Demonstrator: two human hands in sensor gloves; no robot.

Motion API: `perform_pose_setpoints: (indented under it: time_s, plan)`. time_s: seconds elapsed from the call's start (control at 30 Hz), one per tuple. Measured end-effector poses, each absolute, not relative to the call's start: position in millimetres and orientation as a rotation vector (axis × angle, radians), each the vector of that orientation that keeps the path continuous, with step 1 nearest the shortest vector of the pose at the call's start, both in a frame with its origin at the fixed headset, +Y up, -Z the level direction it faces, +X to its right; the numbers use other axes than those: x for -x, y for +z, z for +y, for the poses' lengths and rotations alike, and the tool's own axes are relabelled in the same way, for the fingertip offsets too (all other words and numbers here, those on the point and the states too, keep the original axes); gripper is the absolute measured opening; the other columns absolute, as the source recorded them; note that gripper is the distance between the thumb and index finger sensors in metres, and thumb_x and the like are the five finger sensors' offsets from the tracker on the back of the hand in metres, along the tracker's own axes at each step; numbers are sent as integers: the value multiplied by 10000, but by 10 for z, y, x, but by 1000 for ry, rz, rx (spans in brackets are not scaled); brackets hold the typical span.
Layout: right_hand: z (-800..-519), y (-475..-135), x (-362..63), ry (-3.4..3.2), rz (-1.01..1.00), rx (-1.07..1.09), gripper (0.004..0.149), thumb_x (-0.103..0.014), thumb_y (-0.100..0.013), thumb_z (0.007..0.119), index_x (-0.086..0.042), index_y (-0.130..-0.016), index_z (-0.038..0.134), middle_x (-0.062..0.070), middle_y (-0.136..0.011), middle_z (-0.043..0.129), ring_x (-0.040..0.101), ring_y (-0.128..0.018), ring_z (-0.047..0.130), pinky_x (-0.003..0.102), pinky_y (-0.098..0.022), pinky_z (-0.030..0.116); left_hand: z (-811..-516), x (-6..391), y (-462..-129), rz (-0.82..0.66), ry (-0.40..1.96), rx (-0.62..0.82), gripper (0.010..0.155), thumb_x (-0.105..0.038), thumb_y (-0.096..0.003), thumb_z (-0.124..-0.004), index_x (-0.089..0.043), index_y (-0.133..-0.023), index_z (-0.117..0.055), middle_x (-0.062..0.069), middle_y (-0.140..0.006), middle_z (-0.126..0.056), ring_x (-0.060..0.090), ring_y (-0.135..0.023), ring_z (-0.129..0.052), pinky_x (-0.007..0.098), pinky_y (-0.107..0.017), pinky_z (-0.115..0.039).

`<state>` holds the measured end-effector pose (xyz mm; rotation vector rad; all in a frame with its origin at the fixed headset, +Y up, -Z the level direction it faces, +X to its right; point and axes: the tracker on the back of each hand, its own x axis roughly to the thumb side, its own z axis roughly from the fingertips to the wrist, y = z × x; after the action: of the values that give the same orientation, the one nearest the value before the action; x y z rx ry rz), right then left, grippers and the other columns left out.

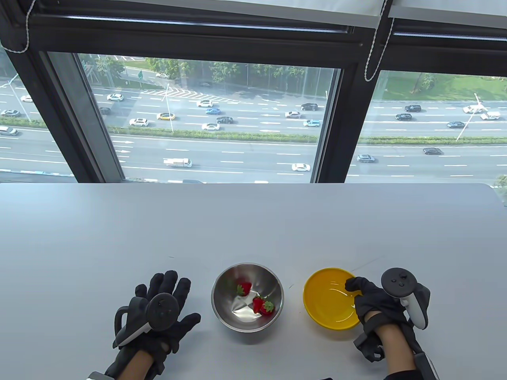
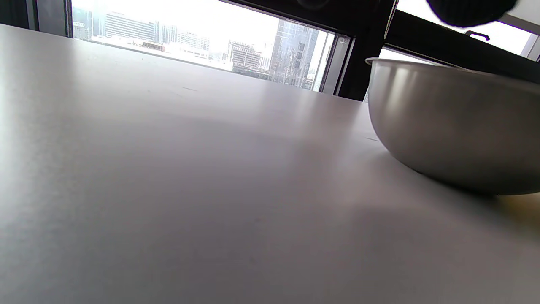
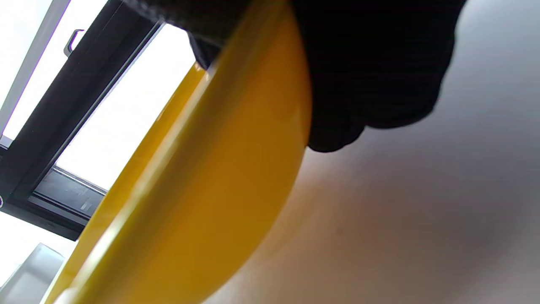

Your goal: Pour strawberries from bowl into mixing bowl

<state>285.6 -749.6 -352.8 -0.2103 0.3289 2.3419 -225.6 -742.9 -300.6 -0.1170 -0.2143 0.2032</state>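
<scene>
A steel mixing bowl (image 1: 222,291) stands near the table's front edge and holds three red strawberries (image 1: 258,304). Its outer wall shows in the left wrist view (image 2: 455,122). A yellow bowl (image 1: 324,301) stands to its right with nothing visible inside. My right hand (image 1: 370,295) grips the yellow bowl at its right rim, thumb over the inside; in the right wrist view the gloved fingers (image 3: 371,71) wrap the bowl's outer wall (image 3: 202,194). My left hand (image 1: 166,303) lies flat and open on the table left of the mixing bowl, holding nothing.
The grey table (image 1: 158,229) runs back to a large window (image 1: 206,118) with dark frames. Blind cords (image 1: 376,47) hang at the upper right and upper left.
</scene>
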Motion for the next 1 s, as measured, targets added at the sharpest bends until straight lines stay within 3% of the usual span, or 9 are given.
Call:
perform_pose_setpoints:
  time_s: [0.33,0.7,1.0]
  plan:
    - [-7538,-3542,-2778,2445,376,195,450,-156,-451,759,-301,-876,724,206,-966,686,325,-631,989,474,-411,870,-7430,2252,-3007,-215,201,118,893,-707,-398,-630,-294,-1108,-279,75,-1194,-96,441,-1114,-138,731,-696,-133]
    - [-7542,-3529,-2756,2569,382,182,454,-343,-474,772,-321,-917,677,226,-1059,487,346,-680,908,500,-471,806,-7434,2247,-3007,-216,197,123,892,-707,-398,-629,-294,-1108,-282,74,-1194,-98,442,-1113,-140,731,-696,-132]
    - [-7447,-3467,-2807,2513,323,143,525,-416,-476,770,-356,-970,604,210,-1098,410,466,-871,749,643,-625,623,-7421,2248,-3006,-216,201,115,892,-706,-398,-631,-294,-1108,-282,75,-1194,-97,441,-1114,-140,730,-696,-132]
